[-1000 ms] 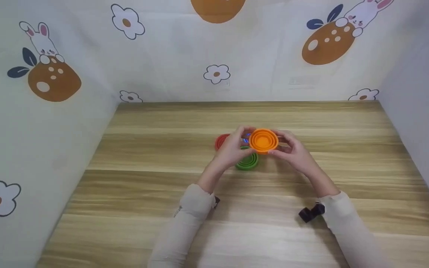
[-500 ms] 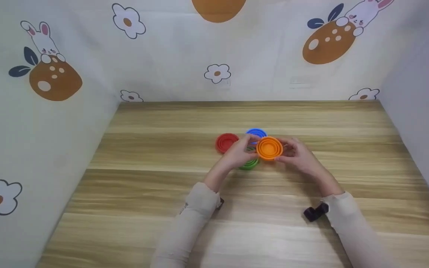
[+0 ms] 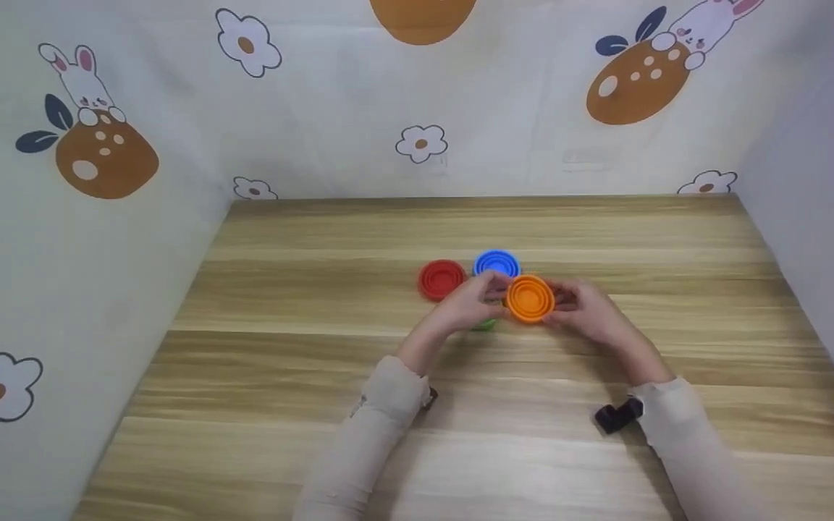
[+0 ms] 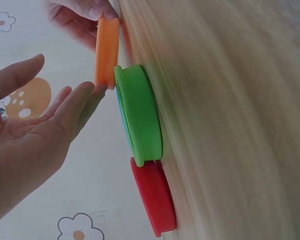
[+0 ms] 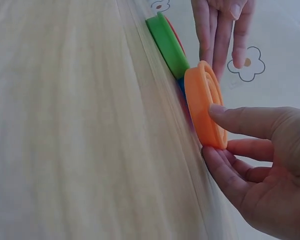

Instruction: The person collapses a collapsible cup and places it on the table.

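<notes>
My right hand [image 3: 589, 311] pinches an orange collapsible cup [image 3: 531, 298], flattened into concentric rings, low over the table. In the right wrist view its thumb [image 5: 240, 119] lies on the cup's rim and the fingers are under its lower edge. My left hand [image 3: 464, 304] has its fingers stretched out, fingertips right at the cup's other side, and its thumb stands apart. Under the left hand a green cup [image 4: 142, 115] of the same kind is mostly hidden in the head view. A blue cup [image 3: 496, 265] lies behind, and a red cup [image 3: 441, 280] to the left.
The wood-grain table [image 3: 301, 289] carries the cups near its middle. Patterned cloth walls [image 3: 344, 94] stand at the back and both sides. A black wrist camera [image 3: 618, 416] sticks out from the right sleeve.
The orange cup has come down toward the table and slightly right, next to the others. My left hand moved along with it, and its thumb has left the cup. Red and blue cups are uncovered.
</notes>
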Motion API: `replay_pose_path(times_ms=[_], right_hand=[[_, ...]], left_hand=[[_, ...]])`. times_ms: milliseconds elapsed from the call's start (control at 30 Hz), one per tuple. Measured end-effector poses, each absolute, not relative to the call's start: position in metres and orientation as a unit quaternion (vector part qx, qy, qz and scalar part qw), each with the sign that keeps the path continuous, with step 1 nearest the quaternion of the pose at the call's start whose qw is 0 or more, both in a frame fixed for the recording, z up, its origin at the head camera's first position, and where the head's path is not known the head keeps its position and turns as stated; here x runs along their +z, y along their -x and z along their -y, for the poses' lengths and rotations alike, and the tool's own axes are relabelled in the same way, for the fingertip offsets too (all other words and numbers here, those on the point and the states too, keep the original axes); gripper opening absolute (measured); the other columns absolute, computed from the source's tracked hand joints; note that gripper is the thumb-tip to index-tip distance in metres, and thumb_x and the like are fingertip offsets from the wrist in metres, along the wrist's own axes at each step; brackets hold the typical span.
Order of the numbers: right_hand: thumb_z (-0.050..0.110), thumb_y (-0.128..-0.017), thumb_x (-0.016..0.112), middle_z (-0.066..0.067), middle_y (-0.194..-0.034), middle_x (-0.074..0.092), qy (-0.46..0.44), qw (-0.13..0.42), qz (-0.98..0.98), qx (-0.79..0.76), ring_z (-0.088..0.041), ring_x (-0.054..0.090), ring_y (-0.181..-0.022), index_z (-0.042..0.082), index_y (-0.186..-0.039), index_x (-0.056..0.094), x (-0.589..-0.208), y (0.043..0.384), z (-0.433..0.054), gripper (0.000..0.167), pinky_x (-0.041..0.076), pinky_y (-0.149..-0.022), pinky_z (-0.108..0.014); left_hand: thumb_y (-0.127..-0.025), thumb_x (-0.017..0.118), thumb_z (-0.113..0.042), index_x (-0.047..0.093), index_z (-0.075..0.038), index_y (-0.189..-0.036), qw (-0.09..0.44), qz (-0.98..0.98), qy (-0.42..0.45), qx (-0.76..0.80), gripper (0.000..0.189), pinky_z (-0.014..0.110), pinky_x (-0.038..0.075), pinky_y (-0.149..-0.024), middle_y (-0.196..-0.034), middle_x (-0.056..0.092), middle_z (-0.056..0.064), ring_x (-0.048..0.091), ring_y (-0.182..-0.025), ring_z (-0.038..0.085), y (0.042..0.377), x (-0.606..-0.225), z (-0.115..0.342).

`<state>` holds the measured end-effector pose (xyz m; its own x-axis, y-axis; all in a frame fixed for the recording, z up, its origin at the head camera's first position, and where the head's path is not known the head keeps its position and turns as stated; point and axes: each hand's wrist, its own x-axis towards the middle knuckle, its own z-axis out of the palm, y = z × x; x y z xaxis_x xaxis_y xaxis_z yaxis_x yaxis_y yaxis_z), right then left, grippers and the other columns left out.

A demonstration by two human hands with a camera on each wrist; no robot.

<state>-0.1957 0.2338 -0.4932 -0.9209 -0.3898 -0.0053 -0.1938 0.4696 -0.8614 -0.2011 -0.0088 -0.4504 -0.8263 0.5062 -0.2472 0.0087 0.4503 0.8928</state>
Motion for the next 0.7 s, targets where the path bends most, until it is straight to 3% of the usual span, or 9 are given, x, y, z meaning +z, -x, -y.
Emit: replay_pose_path(times_ms=[133, 233, 333, 533, 700], right_hand=[[0.002, -0.085, 0.074, -0.031, -0.126, 0.061, 0.172, 0.107, -0.854, -0.479, -0.042, 0.063, -0.111, -0.013, -0.138, 0.049, -0.492, 0.194, -0.235, 0.06, 0.053, -0.099, -0.049], [0.005, -0.086, 0.074, -0.032, -0.126, 0.062, 0.165, 0.115, -0.857, -0.475, -0.042, 0.063, -0.113, -0.014, -0.137, 0.048, -0.493, 0.193, -0.236, 0.06, 0.053, -0.1, -0.05], [0.007, -0.088, 0.073, -0.031, -0.127, 0.062, 0.156, 0.124, -0.857, -0.476, -0.042, 0.063, -0.115, -0.013, -0.138, 0.048, -0.494, 0.194, -0.236, 0.06, 0.055, -0.099, -0.042], [0.006, -0.091, 0.068, -0.03, -0.134, 0.058, 0.129, 0.13, -0.843, -0.506, -0.042, 0.059, -0.122, -0.011, -0.142, 0.044, -0.49, 0.193, -0.241, 0.059, 0.052, -0.091, -0.014], [0.01, -0.095, 0.065, -0.029, -0.14, 0.054, 0.113, 0.098, -0.822, -0.55, -0.034, 0.058, -0.125, -0.007, -0.143, 0.044, -0.477, 0.192, -0.252, 0.055, 0.048, -0.091, -0.008]], left_hand=[[-0.094, 0.066, -0.007, 0.047, -0.005, -0.14, 0.259, -0.815, -0.157, 0.495, 0.05, 0.037, 0.044, -0.114, -0.146, 0.054, 0.013, 0.052, -0.137, 0.024, 0.2, -0.452, 0.01], [-0.094, 0.066, -0.007, 0.047, -0.004, -0.14, 0.262, -0.815, -0.158, 0.492, 0.05, 0.037, 0.045, -0.113, -0.146, 0.054, 0.014, 0.052, -0.137, 0.026, 0.199, -0.454, 0.011], [-0.094, 0.065, -0.007, 0.046, -0.005, -0.141, 0.27, -0.814, -0.155, 0.49, 0.05, 0.039, 0.045, -0.113, -0.148, 0.051, 0.015, 0.051, -0.138, 0.028, 0.198, -0.453, 0.013], [-0.097, 0.063, -0.012, 0.045, -0.009, -0.142, 0.266, -0.817, -0.15, 0.49, 0.049, 0.042, 0.043, -0.115, -0.152, 0.046, 0.014, 0.048, -0.14, 0.028, 0.199, -0.444, 0.023], [-0.099, 0.06, -0.013, 0.043, -0.005, -0.142, 0.209, -0.806, -0.148, 0.534, 0.047, 0.044, 0.042, -0.116, -0.156, 0.038, 0.016, 0.046, -0.142, 0.031, 0.203, -0.431, 0.042]])
